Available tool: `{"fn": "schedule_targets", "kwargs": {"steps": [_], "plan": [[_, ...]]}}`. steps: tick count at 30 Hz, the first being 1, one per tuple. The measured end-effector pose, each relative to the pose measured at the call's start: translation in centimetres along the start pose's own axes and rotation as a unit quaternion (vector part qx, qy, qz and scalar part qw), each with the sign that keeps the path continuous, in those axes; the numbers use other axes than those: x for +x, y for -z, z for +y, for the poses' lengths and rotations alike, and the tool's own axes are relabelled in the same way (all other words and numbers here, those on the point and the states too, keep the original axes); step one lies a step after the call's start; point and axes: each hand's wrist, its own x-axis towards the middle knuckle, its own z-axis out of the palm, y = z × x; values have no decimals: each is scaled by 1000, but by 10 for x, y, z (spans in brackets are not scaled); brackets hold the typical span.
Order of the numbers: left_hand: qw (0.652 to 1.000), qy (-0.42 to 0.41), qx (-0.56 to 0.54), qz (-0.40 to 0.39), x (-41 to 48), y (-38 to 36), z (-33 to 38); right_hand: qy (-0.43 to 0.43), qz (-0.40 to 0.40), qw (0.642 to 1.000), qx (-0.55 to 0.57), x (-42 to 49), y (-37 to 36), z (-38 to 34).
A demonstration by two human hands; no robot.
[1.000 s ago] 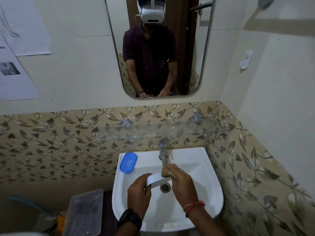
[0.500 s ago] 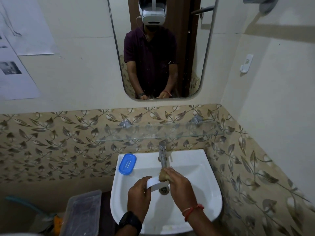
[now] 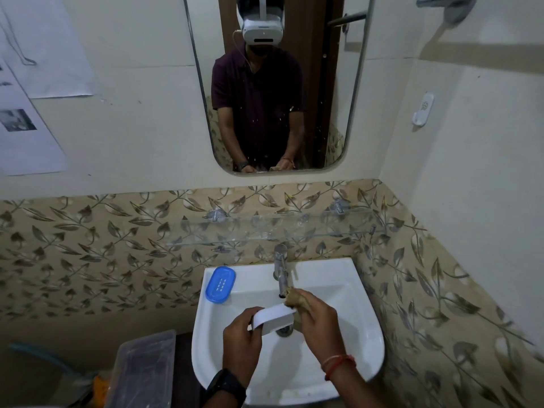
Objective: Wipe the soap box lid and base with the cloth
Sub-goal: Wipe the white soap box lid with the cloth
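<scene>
Over the white sink, my left hand grips a white soap box part by its left end; I cannot tell whether it is the lid or the base. My right hand presses a bunched brown cloth against the part's right end. The blue soap box part, with small slots in its middle, lies flat on the sink's back left corner, apart from both hands.
A chrome tap stands at the back of the sink, just behind the cloth. A glass shelf runs along the wall above it, below a mirror. A clear plastic box sits left of the sink.
Both hands stay over the drain with the white part and cloth; the cloth has shifted slightly along the part's right end. The view has tilted a little.
</scene>
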Motion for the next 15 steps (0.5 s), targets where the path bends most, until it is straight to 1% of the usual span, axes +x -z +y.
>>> {"fn": "schedule_targets", "kwargs": {"steps": [1,2,4,6,8,10,12,15], "plan": [[1000,6,-5,2,-1,-1,-1,3,7,1000,5,-1,-1,-2],[1000,11,-9,5,-1,-1,-1,25,10,1000,1,-2,-3,-2],[1000,19,-18,7,0,-3,-2,75,-7,997,-34,-5,-10,-9],[999,29,-33,4,2,-2,-2,101,-26,992,-65,-8,-15,-12],[998,39,-58,-1,3,-1,-1,121,-23,989,-85,-8,-13,-12],[995,52,-88,-7,2,-1,1,98,11,995,-34,-6,-7,-10],[990,73,-122,-3,-2,-4,3,27,42,997,57,-3,-1,-13],[977,124,-174,18,-5,-8,3,-59,69,981,169,-2,0,-13]]}}
